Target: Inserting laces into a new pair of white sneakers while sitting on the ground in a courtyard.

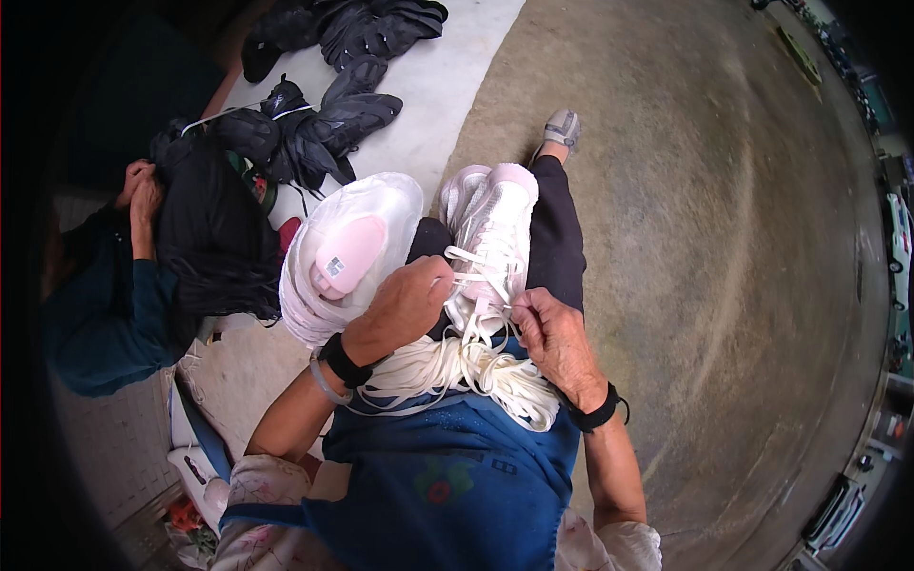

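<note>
White shoe [505,214], seemingly mesh; looped laces [514,385]

One wide fisheye view looks down from the head of the person at work, through the left of two cameras worn side by side. It faces steeply downward and a little ahead, upright and unmirrored, so its left is the person's left. The blue apron [428,485] fills the lower middle, and the forearms [288,419] come in from the lower edge. The white shoes [495,224] lie slightly above and right of centre, near enough for the laces [484,278] to show clearly. Concrete floor [666,247] covers much of the right; a co-worker [109,333] appears at the left, where the picture darkens toward its curved rim.
</note>
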`<act>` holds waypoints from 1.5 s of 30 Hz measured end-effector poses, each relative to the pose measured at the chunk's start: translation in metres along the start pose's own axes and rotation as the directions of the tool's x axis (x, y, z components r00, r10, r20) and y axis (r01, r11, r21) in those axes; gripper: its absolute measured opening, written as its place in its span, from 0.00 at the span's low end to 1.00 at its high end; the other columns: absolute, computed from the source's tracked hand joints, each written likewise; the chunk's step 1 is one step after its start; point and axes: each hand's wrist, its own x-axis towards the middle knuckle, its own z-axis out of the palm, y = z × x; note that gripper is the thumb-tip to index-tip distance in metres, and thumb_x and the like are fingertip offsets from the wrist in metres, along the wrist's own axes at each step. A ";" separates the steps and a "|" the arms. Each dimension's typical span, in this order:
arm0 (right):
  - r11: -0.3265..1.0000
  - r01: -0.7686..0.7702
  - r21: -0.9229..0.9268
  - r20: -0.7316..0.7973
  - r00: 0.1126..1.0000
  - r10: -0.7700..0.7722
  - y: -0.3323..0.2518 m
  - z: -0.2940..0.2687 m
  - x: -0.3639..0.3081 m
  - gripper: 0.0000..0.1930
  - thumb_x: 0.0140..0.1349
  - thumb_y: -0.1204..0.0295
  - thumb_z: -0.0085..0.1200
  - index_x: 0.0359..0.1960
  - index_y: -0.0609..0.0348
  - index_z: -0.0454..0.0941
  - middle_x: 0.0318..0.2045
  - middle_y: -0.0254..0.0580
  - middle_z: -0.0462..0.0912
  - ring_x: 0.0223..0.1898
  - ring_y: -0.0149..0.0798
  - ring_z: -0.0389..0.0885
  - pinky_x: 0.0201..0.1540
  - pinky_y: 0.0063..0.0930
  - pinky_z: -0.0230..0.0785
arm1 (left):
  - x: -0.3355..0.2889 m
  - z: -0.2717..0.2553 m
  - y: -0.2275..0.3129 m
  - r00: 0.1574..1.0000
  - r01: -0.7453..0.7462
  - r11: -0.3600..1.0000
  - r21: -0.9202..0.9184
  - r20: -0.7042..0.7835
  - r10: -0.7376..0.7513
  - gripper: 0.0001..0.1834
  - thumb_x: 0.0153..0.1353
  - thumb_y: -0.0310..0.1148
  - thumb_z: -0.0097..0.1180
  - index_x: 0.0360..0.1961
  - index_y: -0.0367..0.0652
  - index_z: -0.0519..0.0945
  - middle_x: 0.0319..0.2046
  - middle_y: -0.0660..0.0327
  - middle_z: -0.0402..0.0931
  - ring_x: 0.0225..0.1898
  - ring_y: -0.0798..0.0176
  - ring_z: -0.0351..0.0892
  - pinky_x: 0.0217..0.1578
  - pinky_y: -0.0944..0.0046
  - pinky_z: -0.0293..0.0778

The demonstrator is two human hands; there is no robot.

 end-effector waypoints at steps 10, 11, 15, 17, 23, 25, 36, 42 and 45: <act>0.990 -0.092 0.109 -0.114 0.988 0.104 0.016 0.008 0.002 0.04 0.67 0.75 0.50 0.35 0.64 0.72 0.20 0.46 0.79 0.19 0.36 0.80 0.24 0.29 0.71 | -0.003 -0.005 0.001 0.995 0.100 0.990 -0.102 0.039 -0.096 0.07 0.65 0.30 0.48 0.36 0.36 0.72 0.20 0.50 0.75 0.24 0.49 0.79 0.28 0.55 0.71; 0.984 -0.125 0.130 -0.115 0.983 0.140 0.014 0.007 0.002 0.05 0.67 0.75 0.50 0.35 0.65 0.72 0.20 0.46 0.79 0.19 0.36 0.80 0.23 0.29 0.71 | -0.003 -0.006 0.000 0.998 0.051 0.993 -0.109 0.032 -0.048 0.07 0.65 0.31 0.49 0.36 0.36 0.73 0.20 0.50 0.75 0.24 0.49 0.78 0.28 0.56 0.71; 0.948 -0.213 0.234 -0.050 0.972 0.231 0.002 0.004 0.002 0.05 0.67 0.75 0.50 0.36 0.65 0.73 0.20 0.46 0.80 0.19 0.36 0.80 0.22 0.28 0.71 | -0.004 -0.005 -0.002 0.989 0.138 0.982 -0.126 0.075 -0.129 0.08 0.65 0.31 0.50 0.37 0.36 0.73 0.21 0.48 0.75 0.25 0.47 0.78 0.28 0.55 0.71; 0.945 -0.280 0.168 -0.015 0.958 0.286 -0.004 0.005 0.002 0.06 0.66 0.74 0.51 0.36 0.66 0.76 0.23 0.49 0.80 0.22 0.40 0.81 0.24 0.31 0.72 | -0.006 -0.003 -0.005 0.989 0.142 0.985 -0.100 0.059 -0.137 0.08 0.64 0.31 0.50 0.38 0.35 0.74 0.22 0.47 0.75 0.25 0.46 0.78 0.28 0.55 0.70; 0.973 0.014 -0.229 -0.370 0.924 -0.100 0.014 0.005 0.016 0.10 0.62 0.71 0.57 0.37 0.69 0.79 0.30 0.49 0.79 0.26 0.38 0.79 0.29 0.30 0.71 | -0.002 -0.010 -0.001 0.988 0.150 0.984 -0.097 0.063 -0.145 0.08 0.64 0.31 0.51 0.37 0.36 0.74 0.23 0.46 0.76 0.27 0.44 0.78 0.29 0.54 0.71; 0.983 -0.010 -0.183 -0.360 0.931 -0.058 0.008 0.005 0.026 0.11 0.61 0.70 0.58 0.37 0.69 0.79 0.29 0.48 0.80 0.26 0.37 0.79 0.29 0.29 0.71 | -0.004 -0.006 -0.005 0.988 0.146 0.985 -0.090 0.066 -0.140 0.08 0.64 0.31 0.52 0.38 0.35 0.74 0.24 0.46 0.76 0.27 0.44 0.78 0.29 0.54 0.70; 0.953 -0.206 0.222 -0.092 0.969 0.230 0.026 0.003 0.046 0.06 0.59 0.75 0.59 0.28 0.65 0.78 0.18 0.32 0.74 0.22 0.24 0.68 0.27 0.23 0.66 | -0.004 -0.007 -0.009 0.988 0.120 0.986 -0.114 0.106 -0.108 0.08 0.61 0.32 0.54 0.36 0.38 0.74 0.25 0.43 0.77 0.31 0.37 0.77 0.32 0.47 0.72; 0.959 -0.188 0.214 -0.071 0.976 0.207 0.032 -0.004 0.048 0.06 0.59 0.76 0.55 0.26 0.64 0.76 0.18 0.29 0.71 0.21 0.24 0.66 0.26 0.23 0.63 | -0.003 -0.009 -0.006 0.986 0.140 0.982 -0.124 0.112 -0.126 0.09 0.61 0.31 0.56 0.36 0.33 0.76 0.27 0.46 0.78 0.27 0.47 0.79 0.29 0.57 0.71; 0.976 -0.095 0.195 -0.129 0.984 0.121 0.030 -0.002 0.049 0.06 0.59 0.76 0.53 0.25 0.64 0.75 0.19 0.29 0.71 0.22 0.24 0.66 0.25 0.23 0.62 | 0.000 -0.010 -0.003 0.985 0.152 0.975 -0.163 0.107 -0.136 0.09 0.61 0.33 0.55 0.35 0.37 0.75 0.27 0.42 0.78 0.32 0.37 0.78 0.33 0.47 0.72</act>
